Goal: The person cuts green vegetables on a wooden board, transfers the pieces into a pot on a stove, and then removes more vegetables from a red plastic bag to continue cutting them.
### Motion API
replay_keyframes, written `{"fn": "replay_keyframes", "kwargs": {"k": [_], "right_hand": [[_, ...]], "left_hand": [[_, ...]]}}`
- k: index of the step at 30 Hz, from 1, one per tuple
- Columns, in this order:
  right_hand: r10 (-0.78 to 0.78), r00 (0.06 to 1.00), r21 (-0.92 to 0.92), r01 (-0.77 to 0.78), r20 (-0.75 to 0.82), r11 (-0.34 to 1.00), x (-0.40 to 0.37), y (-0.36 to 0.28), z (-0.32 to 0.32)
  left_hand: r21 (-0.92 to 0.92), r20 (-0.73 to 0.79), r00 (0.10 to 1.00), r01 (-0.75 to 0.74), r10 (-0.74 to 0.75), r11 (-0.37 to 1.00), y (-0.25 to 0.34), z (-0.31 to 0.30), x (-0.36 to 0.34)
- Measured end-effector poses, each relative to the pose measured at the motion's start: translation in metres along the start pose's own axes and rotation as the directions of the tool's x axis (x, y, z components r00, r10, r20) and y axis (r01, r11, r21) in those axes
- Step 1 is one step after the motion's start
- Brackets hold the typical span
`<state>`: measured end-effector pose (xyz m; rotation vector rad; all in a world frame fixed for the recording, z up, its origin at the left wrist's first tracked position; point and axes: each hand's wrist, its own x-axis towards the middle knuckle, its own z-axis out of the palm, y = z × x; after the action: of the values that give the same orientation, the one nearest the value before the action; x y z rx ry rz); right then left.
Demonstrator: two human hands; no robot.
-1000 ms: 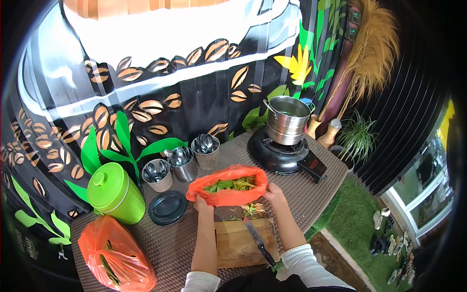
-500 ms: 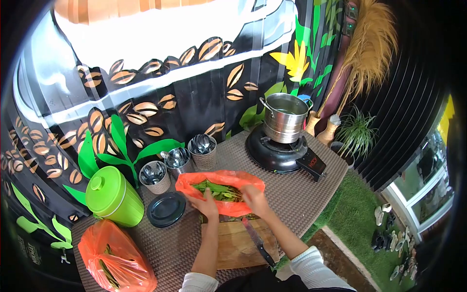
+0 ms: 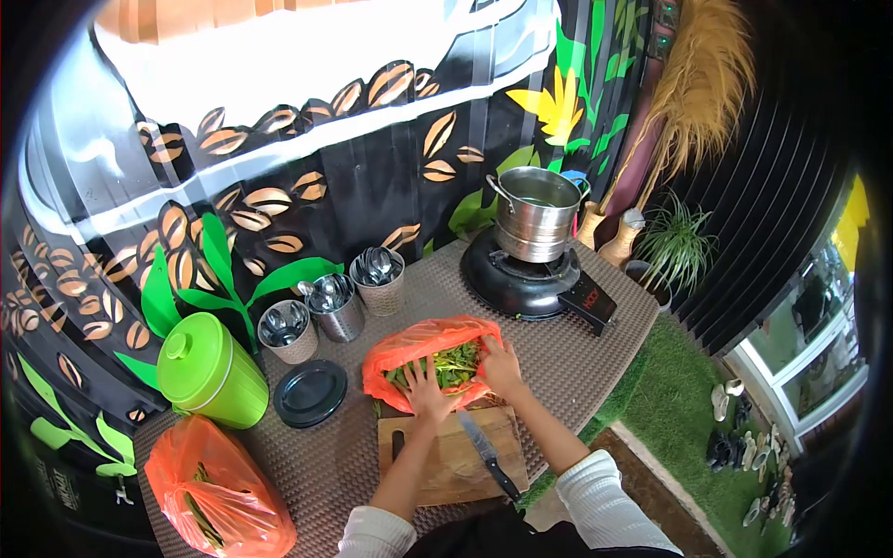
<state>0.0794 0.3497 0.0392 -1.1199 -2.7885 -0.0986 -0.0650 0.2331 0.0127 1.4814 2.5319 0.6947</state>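
Note:
An orange plastic bag (image 3: 430,337) full of green leaves on stems (image 3: 456,363) lies with its mouth open at the far edge of a wooden cutting board (image 3: 419,465). My left hand (image 3: 430,398) rests on the leaves at the near side of the mouth, fingers spread. At the right side of the mouth, my right hand (image 3: 502,370) has its fingers curled on the bag's rim; the fingertips are partly hidden. A knife (image 3: 486,451) with a black handle lies on the board, its blade pointing towards the bag.
Left on the table (image 3: 326,484) are a tied orange bag (image 3: 233,502), a green lidded bucket (image 3: 223,377) and a dark round lid (image 3: 312,393). Cutlery cups (image 3: 339,312) line the wall side. A steel pot (image 3: 538,223) stands on a black portable stove (image 3: 512,288).
The bag's mouth has been drawn together and reshaped. My left hand has shifted right onto the leaves, and my right hand has moved from the stems to the rim. The view has shifted slightly.

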Motion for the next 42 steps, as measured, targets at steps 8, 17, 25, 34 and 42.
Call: {"fn": "replay_keyframes", "kwargs": {"k": [8, 17, 25, 34, 42], "right_hand": [[0.001, 0.996, 0.032, 0.002, -0.090, 0.999, 0.027, 0.010, 0.027], [0.036, 0.978, -0.077, -0.053, -0.206, 0.996, 0.045, -0.007, 0.035], [0.021, 0.930, 0.041, -0.006, -0.367, 0.999, 0.034, -0.018, -0.006], [-0.108, 0.852, 0.042, 0.150, -0.513, 0.988, 0.013, -0.037, -0.032], [0.164, 0.960, 0.261, -0.103, -0.225, 0.960, -0.016, -0.024, -0.033]], "left_hand": [[0.045, 0.018, 1.000, -0.006, 0.005, 0.999, -0.006, 0.001, 0.049], [0.099, 0.002, 0.996, 0.092, -0.093, 0.991, 0.009, -0.003, 0.035], [-0.103, -0.395, 0.878, -0.334, 0.270, 0.937, 0.008, -0.018, 0.012], [-0.011, -0.364, 0.864, -0.377, 0.347, 0.926, 0.007, -0.063, 0.033], [0.099, -0.482, 0.802, -0.350, 0.352, 0.932, -0.015, -0.073, 0.040]]}}
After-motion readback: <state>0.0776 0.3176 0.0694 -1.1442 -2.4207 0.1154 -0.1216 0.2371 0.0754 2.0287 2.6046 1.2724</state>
